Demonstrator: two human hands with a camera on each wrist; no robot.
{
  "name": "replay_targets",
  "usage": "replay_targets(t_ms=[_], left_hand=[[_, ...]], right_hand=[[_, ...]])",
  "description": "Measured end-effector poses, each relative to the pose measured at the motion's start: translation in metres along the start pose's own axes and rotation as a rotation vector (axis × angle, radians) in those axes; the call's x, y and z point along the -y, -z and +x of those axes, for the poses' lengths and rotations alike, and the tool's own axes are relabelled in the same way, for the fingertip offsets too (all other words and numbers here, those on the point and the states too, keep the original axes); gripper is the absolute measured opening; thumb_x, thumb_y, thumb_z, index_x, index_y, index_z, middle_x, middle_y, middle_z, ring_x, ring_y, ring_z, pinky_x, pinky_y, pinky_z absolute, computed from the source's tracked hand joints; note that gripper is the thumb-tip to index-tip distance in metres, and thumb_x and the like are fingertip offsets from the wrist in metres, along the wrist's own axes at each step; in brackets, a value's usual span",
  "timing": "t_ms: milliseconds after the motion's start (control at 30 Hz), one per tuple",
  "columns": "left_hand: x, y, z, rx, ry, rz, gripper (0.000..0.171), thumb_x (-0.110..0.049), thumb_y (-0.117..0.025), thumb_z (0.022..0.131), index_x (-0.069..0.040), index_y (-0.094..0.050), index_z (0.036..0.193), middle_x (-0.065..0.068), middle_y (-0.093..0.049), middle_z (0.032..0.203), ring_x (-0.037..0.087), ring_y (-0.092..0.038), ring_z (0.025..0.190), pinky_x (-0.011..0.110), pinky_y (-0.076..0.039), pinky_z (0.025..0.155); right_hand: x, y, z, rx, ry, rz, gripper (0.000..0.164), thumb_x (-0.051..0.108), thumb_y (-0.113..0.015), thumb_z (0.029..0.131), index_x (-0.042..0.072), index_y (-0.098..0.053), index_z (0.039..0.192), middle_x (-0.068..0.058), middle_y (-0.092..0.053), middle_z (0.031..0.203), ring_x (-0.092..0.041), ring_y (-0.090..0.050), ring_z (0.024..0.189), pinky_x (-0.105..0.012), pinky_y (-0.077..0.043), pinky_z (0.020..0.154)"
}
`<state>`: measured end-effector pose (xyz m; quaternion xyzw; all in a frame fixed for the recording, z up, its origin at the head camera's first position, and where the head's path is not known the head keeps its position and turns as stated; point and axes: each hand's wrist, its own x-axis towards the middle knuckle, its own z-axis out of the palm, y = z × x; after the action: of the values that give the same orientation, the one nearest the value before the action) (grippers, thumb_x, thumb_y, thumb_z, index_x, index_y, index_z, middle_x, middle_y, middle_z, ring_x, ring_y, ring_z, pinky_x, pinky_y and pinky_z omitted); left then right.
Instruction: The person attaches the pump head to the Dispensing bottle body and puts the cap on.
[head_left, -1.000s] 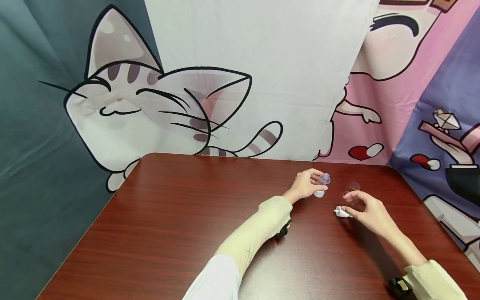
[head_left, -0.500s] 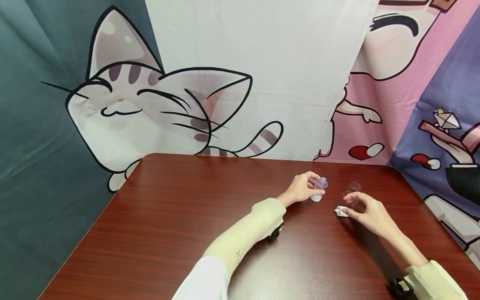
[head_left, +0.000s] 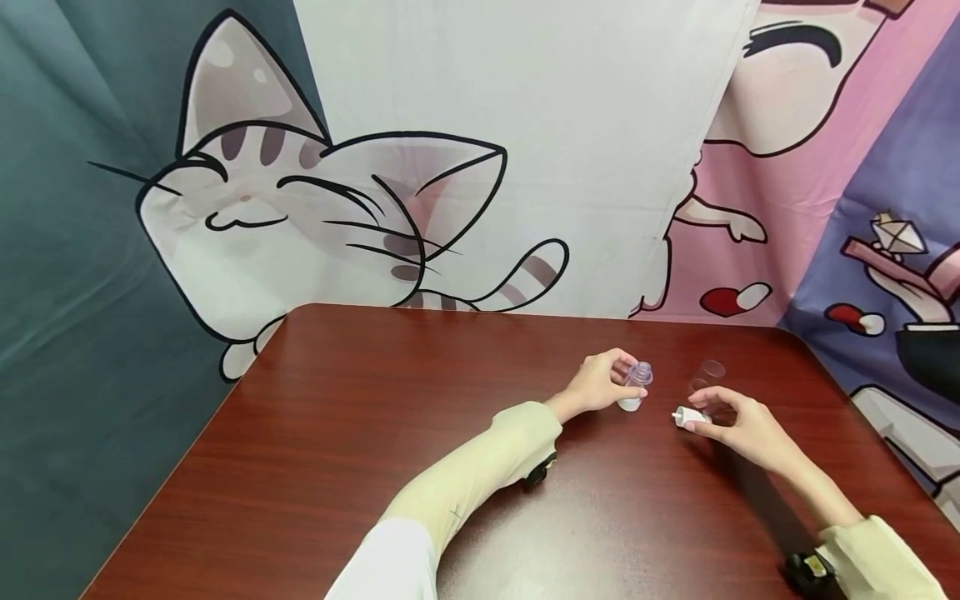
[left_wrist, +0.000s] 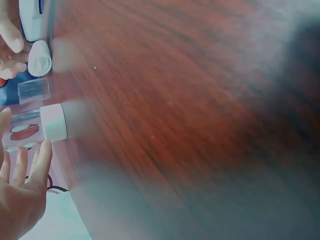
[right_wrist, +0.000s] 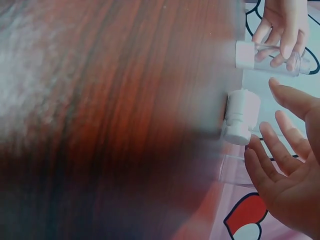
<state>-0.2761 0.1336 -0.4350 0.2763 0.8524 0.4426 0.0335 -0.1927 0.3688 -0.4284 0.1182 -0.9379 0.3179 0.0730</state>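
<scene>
My left hand (head_left: 600, 382) holds a small clear bottle (head_left: 637, 377) with a white base, thumb on the near side and fingers behind. The bottle is upright, its threaded neck uncovered. In the left wrist view the bottle's white base (left_wrist: 53, 122) shows close to the table. A white pump head (head_left: 691, 417) lies on its side on the table, its thin nozzle toward the bottle. Around it my right hand (head_left: 750, 429) has thumb and fingers spread; in the right wrist view the pump head (right_wrist: 242, 116) sits between them, and whether a fingertip touches it is unclear.
A clear cap (head_left: 711, 370) stands on the table behind my right hand, partly hidden by it. The brown wooden table (head_left: 337, 433) stretches away to the left. Behind its far edge hangs a cloth printed with a cartoon cat (head_left: 247, 217).
My left hand has drawn the bottle slightly left and nearer to me. My right hand stays almost in place beside the pump head, which has hardly shifted.
</scene>
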Motion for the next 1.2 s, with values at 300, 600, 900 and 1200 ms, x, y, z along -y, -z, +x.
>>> replay_targets(t_ms=[300,600,900,1200], left_hand=[[-0.001,0.005,-0.015,0.025,-0.009,-0.011,0.042,-0.022,-0.081,0.078,-0.009,-0.062,0.112,0.003,-0.069,0.105,0.005,-0.065,0.082,0.006,-0.046,0.070],[-0.004,0.010,-0.033,0.040,-0.053,-0.014,0.040,-0.019,-0.080,0.078,-0.006,-0.061,0.111,0.003,-0.068,0.102,0.002,-0.064,0.079,0.007,-0.048,0.072],[-0.009,0.010,-0.043,0.052,-0.045,-0.026,0.041,-0.019,-0.081,0.077,-0.007,-0.061,0.112,0.004,-0.069,0.104,0.002,-0.064,0.079,0.007,-0.048,0.072],[-0.007,0.010,-0.043,0.069,-0.045,-0.022,0.042,-0.019,-0.080,0.078,-0.008,-0.061,0.113,0.005,-0.069,0.106,0.001,-0.064,0.080,0.007,-0.048,0.073]], right_hand=[[-0.003,-0.001,-0.002,-0.012,0.051,0.008,0.038,0.017,-0.084,0.073,0.005,-0.066,0.105,-0.008,-0.068,0.091,0.001,-0.060,0.077,-0.004,-0.044,0.070],[-0.006,-0.004,0.001,-0.023,0.022,-0.036,0.037,0.014,-0.083,0.073,0.003,-0.066,0.104,-0.011,-0.070,0.091,0.007,-0.059,0.076,-0.005,-0.045,0.066],[-0.009,-0.005,0.003,-0.004,0.033,-0.023,0.035,0.005,-0.081,0.072,-0.001,-0.066,0.102,-0.014,-0.070,0.089,0.009,-0.057,0.075,-0.006,-0.047,0.064],[-0.007,-0.006,0.004,0.023,0.020,-0.041,0.032,0.006,-0.081,0.073,0.000,-0.067,0.101,-0.012,-0.071,0.087,0.007,-0.058,0.072,-0.010,-0.048,0.063]])
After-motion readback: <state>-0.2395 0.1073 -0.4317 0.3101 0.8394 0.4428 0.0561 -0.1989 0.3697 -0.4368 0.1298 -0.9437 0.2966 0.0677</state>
